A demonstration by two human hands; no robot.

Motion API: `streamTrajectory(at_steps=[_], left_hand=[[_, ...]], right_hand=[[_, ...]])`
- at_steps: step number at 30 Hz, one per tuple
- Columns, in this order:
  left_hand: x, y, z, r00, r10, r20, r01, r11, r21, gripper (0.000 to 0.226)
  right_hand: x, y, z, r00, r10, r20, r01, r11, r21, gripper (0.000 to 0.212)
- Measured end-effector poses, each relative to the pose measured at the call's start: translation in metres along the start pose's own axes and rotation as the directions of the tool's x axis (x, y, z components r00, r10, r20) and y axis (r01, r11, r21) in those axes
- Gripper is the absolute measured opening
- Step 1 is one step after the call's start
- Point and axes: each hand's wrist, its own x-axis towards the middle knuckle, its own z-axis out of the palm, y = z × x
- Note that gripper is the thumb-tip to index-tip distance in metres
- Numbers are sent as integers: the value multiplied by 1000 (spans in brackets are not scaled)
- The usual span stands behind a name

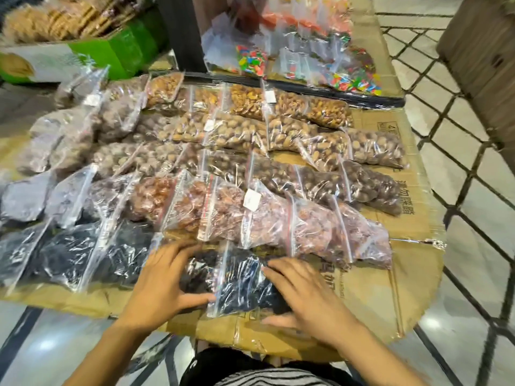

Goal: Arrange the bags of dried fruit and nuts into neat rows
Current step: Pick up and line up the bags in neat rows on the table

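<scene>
I log left hand [164, 277] and right hand [303, 293] flat on a dark fruit bag [242, 285] at the worktop's [390, 288] near edge. Both grips spread, fingers straight, pressing only.

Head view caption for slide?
Left hand and right hand touch dark dried-fruit bags in the front row.

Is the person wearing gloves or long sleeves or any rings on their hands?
No. The left hand and right hand are bare: no gloves, rings or watch showing, and no sleeves in view. A black-and-white striped garment shows at the bottom edge.
</scene>
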Motion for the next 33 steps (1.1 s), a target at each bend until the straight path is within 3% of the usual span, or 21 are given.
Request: streamTrajectory(at_steps=[3, 7, 13, 16, 19, 24, 26, 30, 33], left_hand=[[-9, -10, -2, 983, 46, 179, -68, 991, 118, 116], [-3, -18, -9, 951, 127, 283, -212, 933, 292, 119], [17, -18, -21, 921, 328, 213, -387, 837, 387, 106], [24, -20, -30, 919, 340, 198, -392, 830, 397, 111], [21, -30, -29, 926, 312, 212, -369, 866, 338, 115], [12, -50, -26, 924, 308, 227, -366, 886, 284, 111], [9, -56, -28, 938, 288, 193, -322, 929, 183, 106], [4, -69, -43, 981, 192, -10, -193, 981, -38, 85], [16, -76, -57, 987, 38, -154, -64, 983, -173, 77]], right_hand=[[20, -16, 5, 965, 153, 211, -145, 988, -50, 114], [33, -22, 6, 946, 222, 236, -246, 966, 77, 116], [47, -23, 2, 908, 284, 308, -330, 938, 106, 120], [47, -21, 5, 905, 296, 304, -345, 931, 120, 114], [40, -22, 11, 922, 288, 259, -342, 920, 192, 105], [33, -34, 11, 948, 275, 161, -316, 873, 372, 112], [40, -43, 13, 955, 272, 118, -296, 897, 329, 102], [64, -58, 6, 911, 289, 295, -345, 925, 161, 111], [66, -60, -1, 885, 322, 337, -377, 919, 114, 116]])
